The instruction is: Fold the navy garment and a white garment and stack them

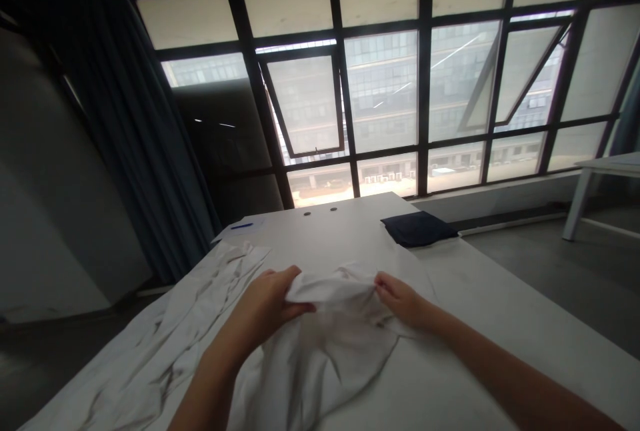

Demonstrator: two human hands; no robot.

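Fingers (295, 308) of left hand (265, 301) are pinched tight on a bunched edge of the white cloth (330, 344); fingers (383, 284) of right hand (403, 301) clamp the same edge just opp., w/ the fabric ridge stretched btwn both hands. Rest of cloth hangs down toward the person and spreads over the white counter (500, 311). More white fabric (165, 344) lies crumpled at left. A dark folded cloth (419, 228) sits farther back, well apart, near the window (380, 91).
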